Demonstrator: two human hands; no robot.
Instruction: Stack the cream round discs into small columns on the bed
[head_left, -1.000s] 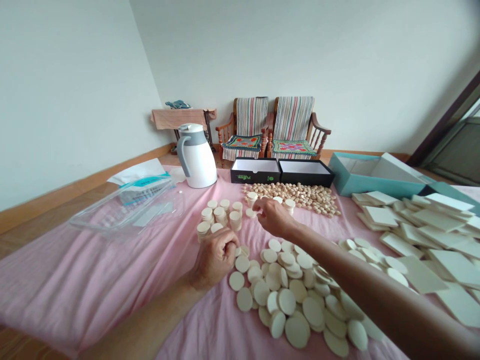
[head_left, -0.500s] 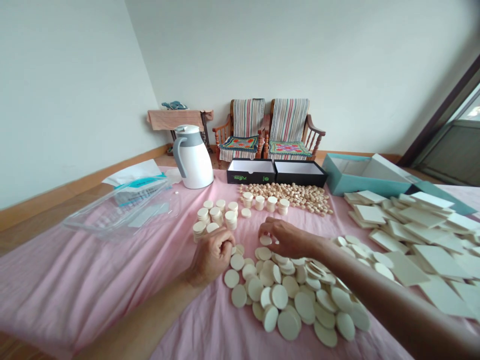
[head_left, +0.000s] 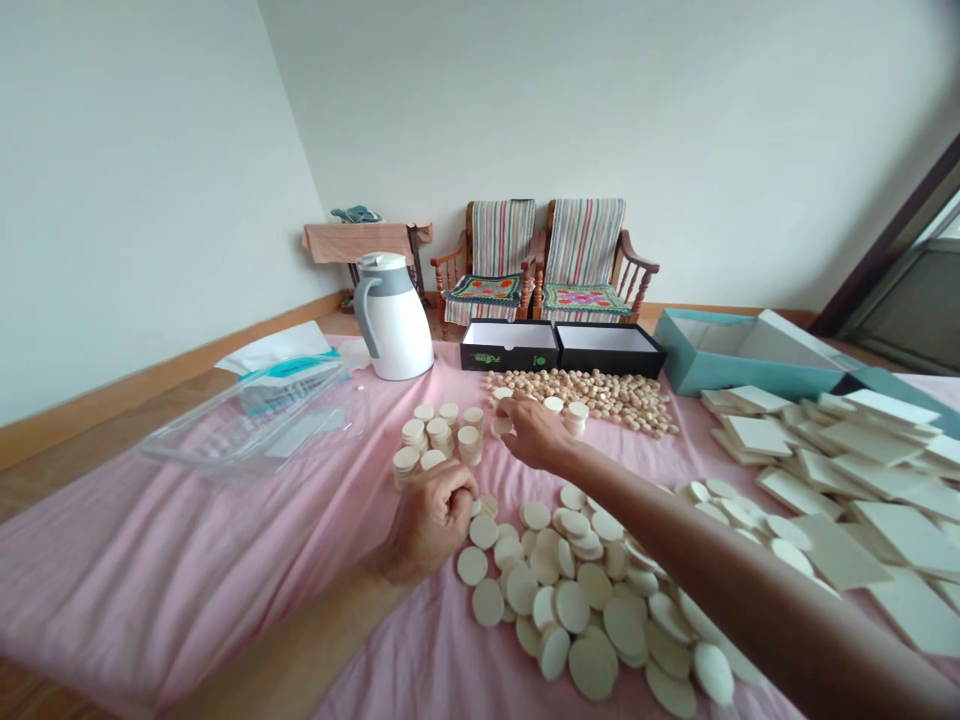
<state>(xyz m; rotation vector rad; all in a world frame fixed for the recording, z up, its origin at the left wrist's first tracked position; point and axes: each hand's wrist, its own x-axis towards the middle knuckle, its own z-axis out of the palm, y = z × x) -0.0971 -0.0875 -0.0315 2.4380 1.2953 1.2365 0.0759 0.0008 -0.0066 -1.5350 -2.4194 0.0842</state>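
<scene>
My right hand (head_left: pixel 538 432) reaches forward over the pink cloth, fingers curled down around a pale round disc (head_left: pixel 501 428) beside the short disc stacks. Its fingertips are partly hidden by the hand itself. Closed into a fist, my left hand (head_left: pixel 435 515) rests at the near edge of several neat disc stacks (head_left: pixel 439 432); whatever it may hold cannot be seen. A loose heap of pale discs (head_left: pixel 592 590) spreads between and below my forearms. Another stack (head_left: pixel 577 415) stands just right of my right hand.
Small wooden beads (head_left: pixel 630 398) lie behind the stacks, before two black boxes (head_left: pixel 510 357). A teal box (head_left: pixel 697 360) and a pile of square boards (head_left: pixel 847 440) are at right. A white jug (head_left: pixel 401 335) and a clear plastic tray (head_left: pixel 225 425) stand left.
My right hand has moved forward and left from the loose heap, with a disc in its fingers, to the short stacks. My left fist has stayed in place. The view has shifted slightly.
</scene>
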